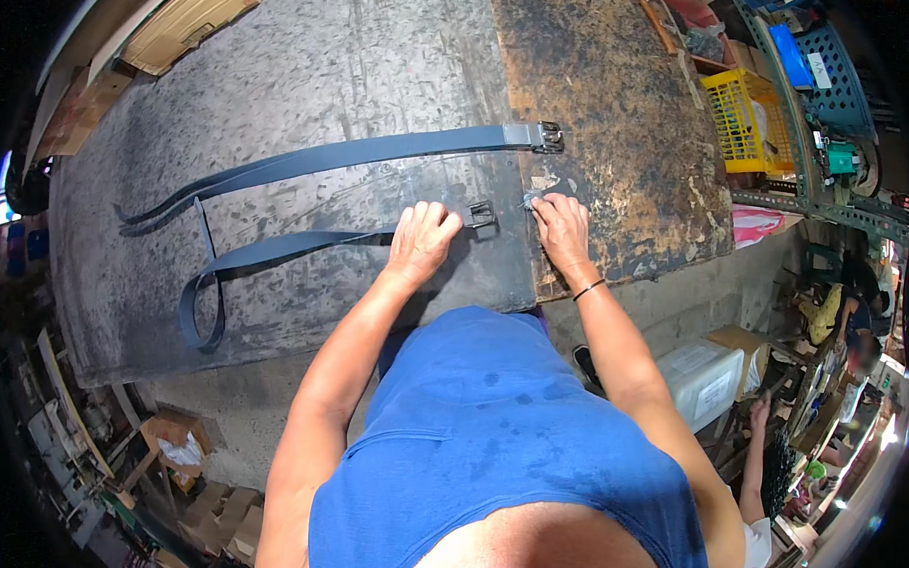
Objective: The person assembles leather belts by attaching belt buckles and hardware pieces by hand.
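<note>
A dark blue belt lies across the worktable, its far end curled into a loop. My left hand is closed on this belt just behind its dark metal buckle, which sticks out to the right of my fingers. To the right, my right hand pinches a small, clear-looking scrap, too small to name. Beyond both hands rests a second dark blue belt, stretched out flat. A greyish wrap covers it next to its buckle.
The worktable has a grey, worn left part and a brown, scuffed board on the right. Cardboard boxes stand at its far left. A yellow basket sits on a metal rack at right. Another person's arm shows lower right.
</note>
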Motion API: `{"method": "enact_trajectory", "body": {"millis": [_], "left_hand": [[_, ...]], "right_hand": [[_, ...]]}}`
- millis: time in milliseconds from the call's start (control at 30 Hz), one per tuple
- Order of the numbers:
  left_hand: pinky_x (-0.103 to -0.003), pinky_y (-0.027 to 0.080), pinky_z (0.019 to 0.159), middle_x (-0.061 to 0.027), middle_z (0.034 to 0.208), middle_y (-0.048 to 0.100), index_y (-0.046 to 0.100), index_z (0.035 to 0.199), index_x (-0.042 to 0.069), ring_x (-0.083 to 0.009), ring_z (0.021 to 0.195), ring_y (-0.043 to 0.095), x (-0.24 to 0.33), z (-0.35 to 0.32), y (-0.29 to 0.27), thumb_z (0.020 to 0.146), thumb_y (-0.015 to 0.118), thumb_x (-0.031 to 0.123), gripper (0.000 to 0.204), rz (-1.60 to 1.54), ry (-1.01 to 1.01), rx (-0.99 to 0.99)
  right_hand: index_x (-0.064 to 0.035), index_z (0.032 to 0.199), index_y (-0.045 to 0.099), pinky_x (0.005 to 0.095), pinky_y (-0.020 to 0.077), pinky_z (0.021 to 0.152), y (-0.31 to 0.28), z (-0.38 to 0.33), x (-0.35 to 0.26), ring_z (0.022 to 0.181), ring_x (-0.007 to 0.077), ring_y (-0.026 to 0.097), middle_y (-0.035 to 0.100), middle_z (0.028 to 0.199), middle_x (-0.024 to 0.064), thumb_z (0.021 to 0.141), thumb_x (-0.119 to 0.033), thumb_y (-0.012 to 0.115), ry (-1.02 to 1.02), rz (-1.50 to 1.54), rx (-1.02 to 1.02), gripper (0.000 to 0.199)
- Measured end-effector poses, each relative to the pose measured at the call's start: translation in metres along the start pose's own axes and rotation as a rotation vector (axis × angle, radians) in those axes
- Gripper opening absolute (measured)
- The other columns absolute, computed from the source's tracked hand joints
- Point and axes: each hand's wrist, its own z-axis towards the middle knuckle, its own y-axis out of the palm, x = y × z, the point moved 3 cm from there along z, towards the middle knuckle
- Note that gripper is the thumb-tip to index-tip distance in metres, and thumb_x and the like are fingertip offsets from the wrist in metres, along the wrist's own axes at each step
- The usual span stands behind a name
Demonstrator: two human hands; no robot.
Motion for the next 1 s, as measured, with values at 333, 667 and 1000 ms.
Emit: {"method": "enact_trajectory", "body": {"millis": [333,667,1000], "left_hand": [[-0.043,0.043,0.091,-0.0086,0.115,0.06,0.06,0.12,0.01,-0.0306,0.106,0.054,0.011,-0.024,0.003,0.081,0.076,0.028,0.045,-0.274,-0.084,0.202],[-0.043,0.043,0.088,-0.0077,0.11,0.06,0.064,0.116,0.011,-0.0294,0.104,0.053,0.011,-0.02,0.009,0.08,0.076,0.029,0.042,-0.266,-0.185,0.172],[-0.042,0.042,0.085,-0.0088,0.105,0.057,0.064,0.124,0.019,-0.0295,0.1,0.051,0.013,-0.011,0.003,0.082,0.074,0.03,0.045,-0.248,-0.241,0.063]], "right_hand": [[-0.0103,0.1,0.071,0.0402,0.0489,0.078,-0.01,0.035,-0.033,0.088,0.0296,0.06,0.065,0.092,0.007,0.079,-0.008,0.072,-0.087,0.221,0.088,0.022],[-0.0133,0.092,0.07,0.0383,0.0444,0.079,0.001,0.035,-0.031,0.089,0.0247,0.058,0.06,0.088,0.0024,0.076,-0.008,0.069,-0.258,0.109,-0.169,0.017],[-0.0124,0.101,0.069,0.0383,0.0441,0.078,0.006,0.01,-0.055,0.09,0.0251,0.057,0.06,0.091,0.0031,0.072,-0.005,0.071,-0.226,0.173,-0.114,0.03]]}}
